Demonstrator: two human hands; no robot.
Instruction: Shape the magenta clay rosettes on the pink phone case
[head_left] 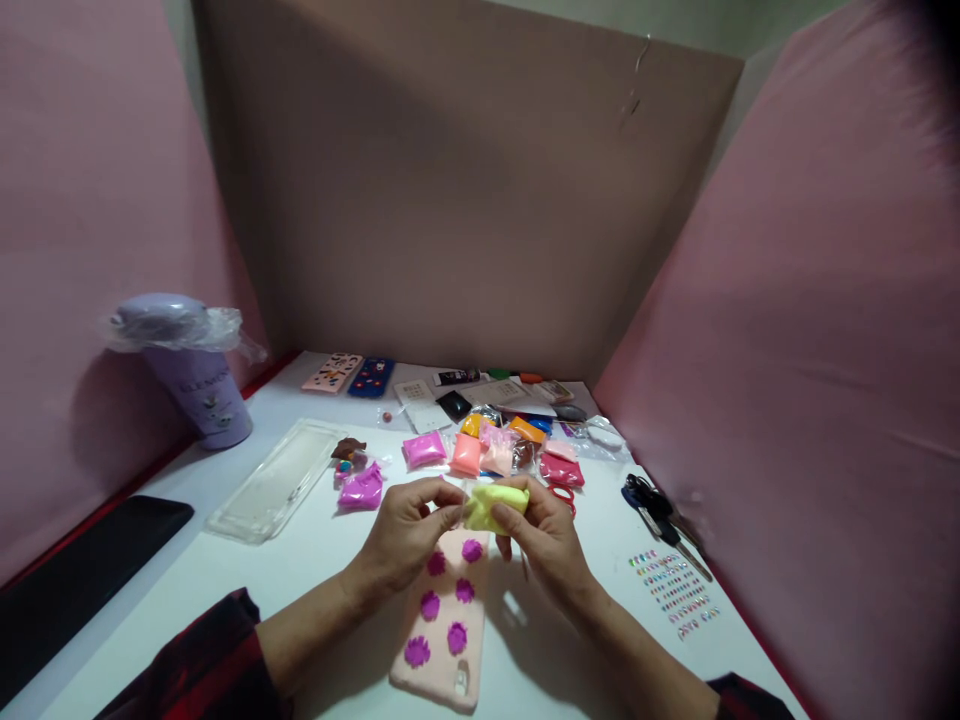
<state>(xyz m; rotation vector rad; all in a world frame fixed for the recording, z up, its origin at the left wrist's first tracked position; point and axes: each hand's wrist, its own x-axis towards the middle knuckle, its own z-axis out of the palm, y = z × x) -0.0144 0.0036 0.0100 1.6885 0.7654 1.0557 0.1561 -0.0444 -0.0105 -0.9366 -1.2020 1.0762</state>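
Observation:
A small packet of yellow clay (491, 506) is held up between both hands over the top end of a pale pink phone case (442, 660). My right hand (551, 540) grips the packet, its thumb across the yellow. With thumb and fingers pinched, my left hand (409, 530) holds the clear wrapper at the packet's left edge. Several purple clay flowers (430, 605) sit on the case, which lies flat with its camera opening at the near end. Just beyond the hands are a magenta packet (425, 450) and a coral packet (466, 455).
Left: a clear case (274, 485), an opened purple packet (361, 488), a lilac tumbler (199, 385) and a black object (82, 570). Right: gem stickers (675, 590), keys (660, 515) and red scissors handles (562, 498). Two decorated cases (371, 377) lie at the back.

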